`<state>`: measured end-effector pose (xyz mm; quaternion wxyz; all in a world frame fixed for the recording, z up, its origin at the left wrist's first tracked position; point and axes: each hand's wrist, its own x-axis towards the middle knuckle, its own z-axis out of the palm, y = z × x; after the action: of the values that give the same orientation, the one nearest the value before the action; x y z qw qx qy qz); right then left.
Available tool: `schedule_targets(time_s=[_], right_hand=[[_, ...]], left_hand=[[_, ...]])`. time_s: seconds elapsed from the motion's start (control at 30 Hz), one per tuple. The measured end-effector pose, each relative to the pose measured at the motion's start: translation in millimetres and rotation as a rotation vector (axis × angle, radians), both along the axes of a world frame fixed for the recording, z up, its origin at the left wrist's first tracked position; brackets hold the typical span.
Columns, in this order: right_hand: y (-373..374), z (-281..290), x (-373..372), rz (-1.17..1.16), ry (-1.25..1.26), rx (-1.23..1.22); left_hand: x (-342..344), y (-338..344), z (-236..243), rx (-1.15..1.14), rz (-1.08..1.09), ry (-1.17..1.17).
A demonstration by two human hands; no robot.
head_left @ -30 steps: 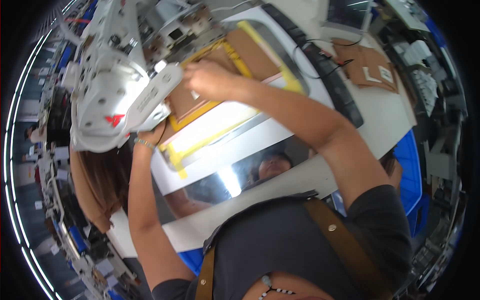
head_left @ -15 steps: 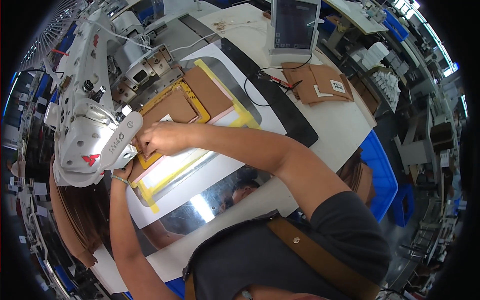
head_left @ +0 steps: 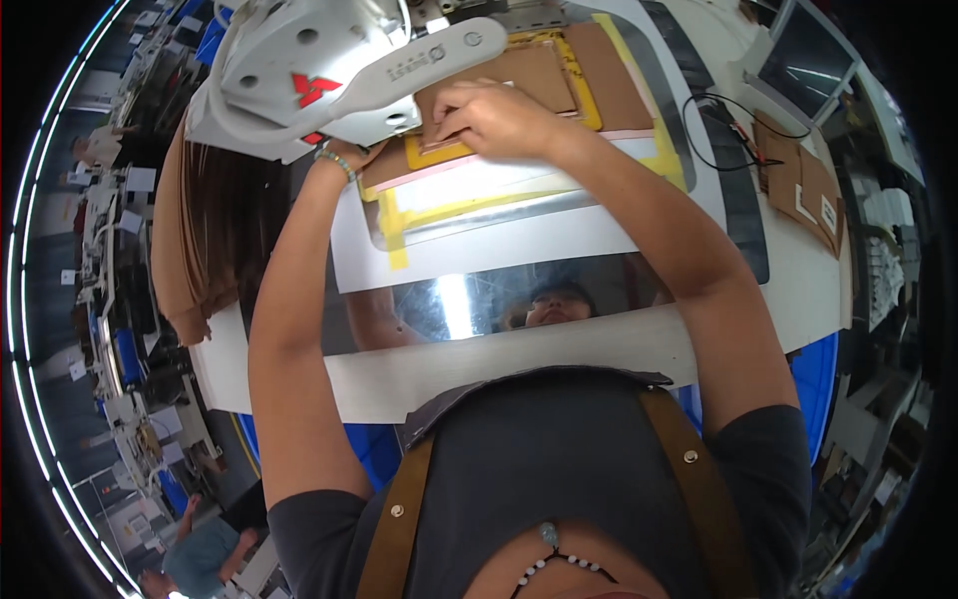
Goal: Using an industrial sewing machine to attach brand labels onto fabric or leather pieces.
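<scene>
Flat under the right hand, and to the right of the left hand, a brown panel inside a yellow frame. Right hand half curled, palm down, fingertips on the panel near the frame's lower left; whether pinching anything, impossible to tell. Left hand partly behind the white machine head, just beside the frame's left end; spread and hold both too hidden to judge. Around the left wrist, a beaded bracelet.

To the right of the right hand, beside the frame, another brown piece. Nearer the body than both hands, yellow tape, a white sheet, then a shiny metal plate and the pale table edge. Left of the left hand, a thick stack of brown pieces. Well to the right of the right hand, more brown pieces with white labels, close to a grey-framed screen. Beyond the right elbow, a blue bin.
</scene>
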<state>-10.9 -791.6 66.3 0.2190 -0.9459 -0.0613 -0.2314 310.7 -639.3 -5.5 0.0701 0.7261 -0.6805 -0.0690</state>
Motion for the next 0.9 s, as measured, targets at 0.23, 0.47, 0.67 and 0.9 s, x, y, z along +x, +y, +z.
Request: schedule_targets(time_s=[0.23,0.47,0.67,0.9], right_hand=[[14,7,9,0.003,0.076,0.024],[8,5,9,-0.016,0.102,0.026],[10,7,16,-0.012,0.1,0.002],[6,10,11,0.006,0.138,0.046]], left_hand=[[5,5,9,-0.093,-0.051,0.131],[-24,-11,19,-0.282,-0.09,0.252],[-26,-14,34,-0.293,0.088,0.651],[-31,-15,38,-0.234,-0.037,0.564]])
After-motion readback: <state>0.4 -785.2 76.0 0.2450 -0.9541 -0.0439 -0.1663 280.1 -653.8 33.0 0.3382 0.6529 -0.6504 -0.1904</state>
